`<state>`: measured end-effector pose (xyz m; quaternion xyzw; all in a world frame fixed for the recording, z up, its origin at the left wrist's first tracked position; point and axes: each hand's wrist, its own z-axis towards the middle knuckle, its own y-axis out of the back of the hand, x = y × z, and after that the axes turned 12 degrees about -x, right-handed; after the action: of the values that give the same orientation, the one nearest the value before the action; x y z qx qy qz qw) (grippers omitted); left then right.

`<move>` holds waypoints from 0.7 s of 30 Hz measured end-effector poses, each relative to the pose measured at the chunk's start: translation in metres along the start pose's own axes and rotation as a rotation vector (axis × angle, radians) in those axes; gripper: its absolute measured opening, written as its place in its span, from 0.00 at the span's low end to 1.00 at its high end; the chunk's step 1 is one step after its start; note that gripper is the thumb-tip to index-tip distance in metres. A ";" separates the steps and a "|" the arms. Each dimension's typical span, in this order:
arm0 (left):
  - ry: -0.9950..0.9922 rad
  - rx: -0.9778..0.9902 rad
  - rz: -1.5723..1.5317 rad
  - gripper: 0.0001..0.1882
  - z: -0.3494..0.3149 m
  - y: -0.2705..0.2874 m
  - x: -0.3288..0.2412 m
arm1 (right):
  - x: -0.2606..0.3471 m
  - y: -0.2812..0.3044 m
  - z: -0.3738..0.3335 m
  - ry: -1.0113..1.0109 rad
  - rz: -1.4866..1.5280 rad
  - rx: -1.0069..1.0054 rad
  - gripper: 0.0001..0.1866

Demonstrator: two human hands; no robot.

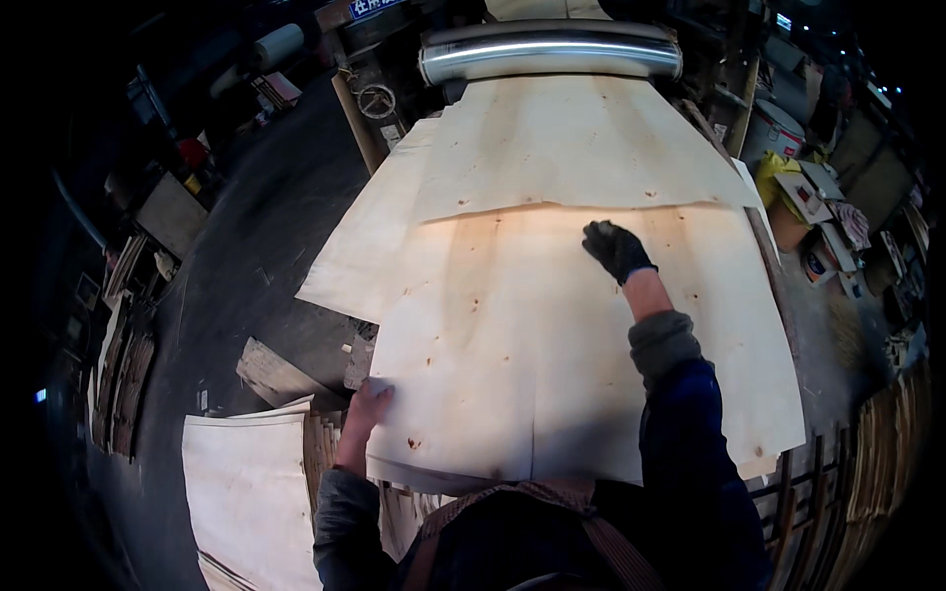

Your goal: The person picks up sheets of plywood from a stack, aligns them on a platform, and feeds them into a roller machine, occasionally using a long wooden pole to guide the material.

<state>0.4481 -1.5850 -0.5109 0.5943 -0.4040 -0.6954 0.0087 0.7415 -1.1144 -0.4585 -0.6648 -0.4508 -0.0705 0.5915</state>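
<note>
The bare left hand (370,404) pinches the veneer sheet (552,335) at its near-left corner; the gloved right hand (615,248) presses flat, fingers curled, mid-sheet.

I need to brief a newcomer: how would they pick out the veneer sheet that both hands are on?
Start at the shiny metal roller at the top. Pale sheets spread down from it; take the nearest, the top veneer sheet. Unlike its neighbours, it has the gloved right hand flat on it and the bare left hand at its corner.

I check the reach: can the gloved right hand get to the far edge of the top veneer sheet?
Probably yes: the right hand already rests close to that edge of the top veneer sheet, with nothing between.
</note>
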 end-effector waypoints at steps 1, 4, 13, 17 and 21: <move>0.115 0.018 -0.065 0.24 -0.004 0.004 -0.015 | -0.010 0.007 -0.011 -0.037 -0.046 0.000 0.10; 0.080 0.065 -0.343 0.20 -0.008 0.024 -0.018 | -0.043 0.015 -0.078 -0.228 -0.142 0.072 0.13; 0.084 0.177 -0.603 0.23 -0.028 0.087 -0.119 | -0.085 0.059 -0.320 -0.549 -0.213 0.099 0.23; -0.010 0.261 -0.793 0.22 -0.036 0.097 -0.170 | -0.092 0.089 -0.376 -0.539 -0.204 -0.073 0.19; -0.050 0.246 -0.954 0.23 -0.033 0.107 -0.192 | -0.096 0.091 -0.399 -0.444 -0.213 -0.242 0.16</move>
<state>0.4817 -1.5807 -0.2908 0.6926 -0.1662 -0.5831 -0.3908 0.9232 -1.4928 -0.4688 -0.6788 -0.6251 -0.0380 0.3834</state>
